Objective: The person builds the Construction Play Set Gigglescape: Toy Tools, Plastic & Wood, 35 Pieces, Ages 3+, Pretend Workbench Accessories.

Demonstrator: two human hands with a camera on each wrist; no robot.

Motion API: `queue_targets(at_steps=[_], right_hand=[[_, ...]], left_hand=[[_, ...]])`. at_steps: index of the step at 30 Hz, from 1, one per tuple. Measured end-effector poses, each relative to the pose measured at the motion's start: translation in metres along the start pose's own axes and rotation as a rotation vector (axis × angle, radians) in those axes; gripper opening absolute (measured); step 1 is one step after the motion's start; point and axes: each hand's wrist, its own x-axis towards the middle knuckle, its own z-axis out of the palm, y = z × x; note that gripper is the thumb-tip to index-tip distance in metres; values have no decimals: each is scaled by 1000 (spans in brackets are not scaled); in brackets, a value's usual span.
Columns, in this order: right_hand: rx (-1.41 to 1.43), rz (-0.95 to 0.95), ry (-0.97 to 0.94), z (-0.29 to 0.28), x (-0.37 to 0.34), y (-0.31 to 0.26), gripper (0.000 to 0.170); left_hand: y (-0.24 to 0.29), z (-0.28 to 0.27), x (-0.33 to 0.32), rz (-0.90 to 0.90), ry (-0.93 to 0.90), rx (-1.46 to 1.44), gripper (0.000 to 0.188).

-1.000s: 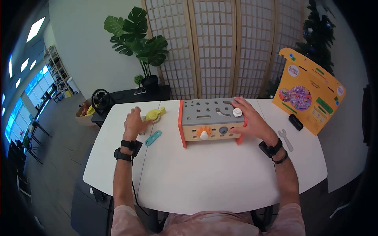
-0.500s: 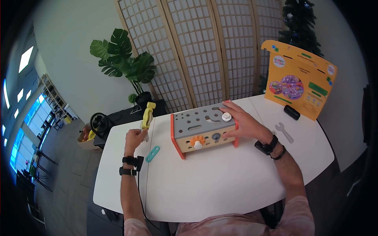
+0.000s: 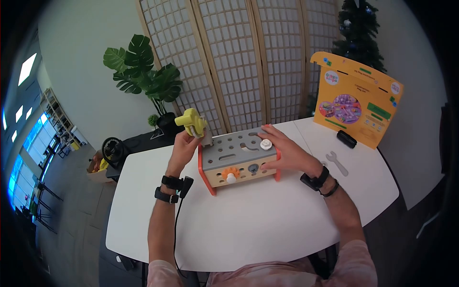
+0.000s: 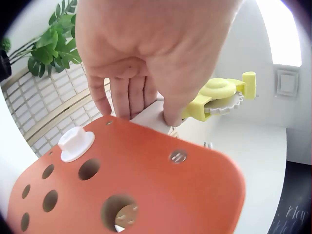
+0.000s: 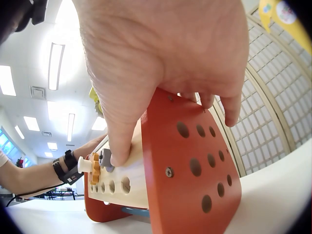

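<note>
In the head view, my left hand [image 3: 182, 152] holds a yellow toy saw [image 3: 191, 119] up at the left end of the toy workbench's grey top [image 3: 229, 152]. The left wrist view shows my thumb and fingers pinching the saw's pale grey plate [image 4: 152, 117] beside the workbench's red end panel [image 4: 146, 165]. My right hand [image 3: 290, 154] grips the workbench's right end, the thumb on its wooden front and the fingers over the top. A white knob [image 3: 266, 144] sits near those fingers; an orange gear [image 3: 231, 173] and a grey screw [image 3: 253, 168] are on the front.
A grey toy wrench [image 3: 337, 163], a black object [image 3: 346, 139] and a standing yellow box [image 3: 356, 100] are at the right. A blue strip [image 5: 135, 211] lies low behind the workbench's end panel in the right wrist view. A cable hangs from my left wrist.
My left hand has picked up the yellow saw from the table's left side and carried it right to the workbench. My right hand has stayed on the workbench; the head view has shifted.
</note>
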Motion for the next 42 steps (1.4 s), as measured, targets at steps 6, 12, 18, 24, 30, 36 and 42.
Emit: queue_targets(at_steps=[6,12,18,24,30,36,42], right_hand=[[-18,6,0,2,-1,0,106],[-20,-1,10,2,-1,1,104],[-1,4,12,1,-1,-1,104],[27,-1,-6,2,0,-5,104],[19,-29,-36,-6,3,4,108],[15,68,-62,-14,20,15,109],[181,151,-138,-17,37,29,107]], left_hand=[[-21,-4,-1,103,-28,55,28],[-25,-5,-9,50,-44,210,32],[-11,3,-13,63,-46,256,36],[-12,5,-14,78,-51,215,35],[-22,10,-19,-6,-38,111,34],[0,28,-34,129,92,134,16],[8,43,-44,65,225,268,20]])
